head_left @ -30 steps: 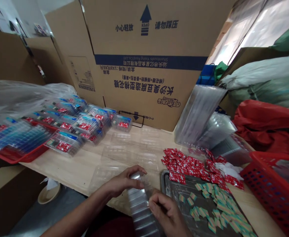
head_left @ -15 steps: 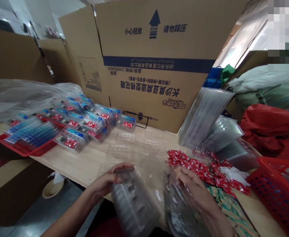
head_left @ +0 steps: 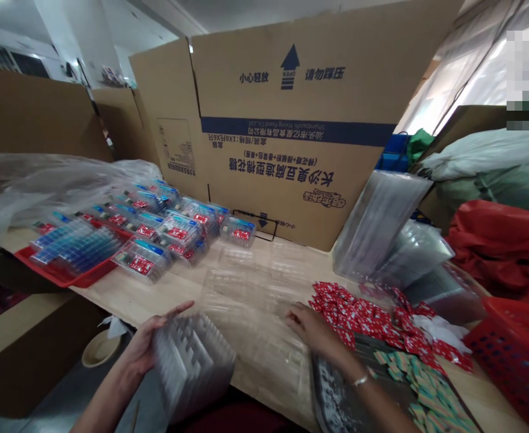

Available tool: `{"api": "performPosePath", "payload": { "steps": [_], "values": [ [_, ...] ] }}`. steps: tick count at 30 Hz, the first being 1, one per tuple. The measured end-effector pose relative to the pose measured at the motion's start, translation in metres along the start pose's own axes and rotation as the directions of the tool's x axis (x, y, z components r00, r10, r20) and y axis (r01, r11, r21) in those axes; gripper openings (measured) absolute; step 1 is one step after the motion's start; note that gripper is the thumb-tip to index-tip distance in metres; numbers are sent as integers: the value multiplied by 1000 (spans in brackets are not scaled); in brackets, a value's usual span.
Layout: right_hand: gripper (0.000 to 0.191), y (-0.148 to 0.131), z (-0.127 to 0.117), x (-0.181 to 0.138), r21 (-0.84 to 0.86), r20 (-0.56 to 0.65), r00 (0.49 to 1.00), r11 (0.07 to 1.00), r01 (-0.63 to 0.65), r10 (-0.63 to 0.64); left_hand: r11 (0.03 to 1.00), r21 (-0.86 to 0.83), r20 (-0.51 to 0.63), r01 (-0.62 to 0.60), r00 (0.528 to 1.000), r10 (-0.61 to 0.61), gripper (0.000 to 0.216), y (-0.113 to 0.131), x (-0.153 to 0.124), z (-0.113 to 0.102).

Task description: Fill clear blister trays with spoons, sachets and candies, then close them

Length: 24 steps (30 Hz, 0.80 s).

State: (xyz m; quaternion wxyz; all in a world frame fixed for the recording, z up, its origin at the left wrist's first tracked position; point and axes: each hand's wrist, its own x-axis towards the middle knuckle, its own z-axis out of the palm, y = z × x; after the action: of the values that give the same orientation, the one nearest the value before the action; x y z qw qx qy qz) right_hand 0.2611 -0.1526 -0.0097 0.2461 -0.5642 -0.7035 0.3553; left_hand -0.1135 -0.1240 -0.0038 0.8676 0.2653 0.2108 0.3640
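Observation:
My left hand (head_left: 149, 340) grips a thick stack of nested clear plastic trays (head_left: 196, 361) by its left side, above the table's front edge. The trays stand tilted, their ribbed edges facing up. Out over the tabletop, my right hand (head_left: 307, 325) has its fingers curled together; whatever they hold, if anything, is too transparent to make out. Under and beside it lie several single clear plastic trays (head_left: 246, 300), spread in rows on the wood. Close to the right hand's far side is a heap of small red sachets (head_left: 349, 307).
Filled clear packs (head_left: 142, 258) with red sachets stand at the left, beside a red tray (head_left: 72, 279) of blue-printed film. A large cardboard box (head_left: 286, 174) forms the back. At right are a dark tray of green sachets (head_left: 426, 385), clear plastic stacks (head_left: 379, 222) and a red basket (head_left: 512, 361).
My left hand has moved left with the tray stack. My right hand has moved from the dark tray to the laid-out clear trays, and more of the green sachets now shows.

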Motion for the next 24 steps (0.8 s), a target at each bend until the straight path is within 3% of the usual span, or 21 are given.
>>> {"api": "performPosePath", "payload": {
  "steps": [2, 4, 6, 8, 10, 13, 20, 24],
  "values": [
    [14, -9, 11, -11, -217, -35, 997, 974, 65, -74, 1000, -16, -8, -3, 1000, 3, 52, -1, 5, 0],
    [16, -26, 21, -23, -292, -37, 994, 952, 92, -107, 1000, -17, -18, -18, 1000, 18, 56, 0, 10, 10],
    [18, -49, 28, -32, -168, -117, 982, 978, 124, -145, 999, 20, -77, -29, 997, 31, 58, -2, 18, 31],
    [26, -75, 32, -36, 70, -195, 963, 977, 203, -186, 992, 125, -180, -10, 983, 32, 59, -10, 27, 58],
    [37, -96, 35, -39, 264, -196, 960, 932, 249, -201, 958, 286, -255, 33, 966, 42, 61, -24, 36, 87],
    [49, -108, 39, -43, 385, -134, 979, 902, 194, -153, 870, 489, -228, 58, 972, 63, 61, -44, 46, 115],
    [43, -87, 24, -63, 529, 32, 996, 847, 53, -83, 821, 554, -85, 137, 991, -108, 63, -52, 60, 115],
    [18, -84, 10, -70, 396, 117, 993, 918, -32, -16, 819, 554, -69, 148, 989, -133, 61, -54, 67, 117]
  ]
}}
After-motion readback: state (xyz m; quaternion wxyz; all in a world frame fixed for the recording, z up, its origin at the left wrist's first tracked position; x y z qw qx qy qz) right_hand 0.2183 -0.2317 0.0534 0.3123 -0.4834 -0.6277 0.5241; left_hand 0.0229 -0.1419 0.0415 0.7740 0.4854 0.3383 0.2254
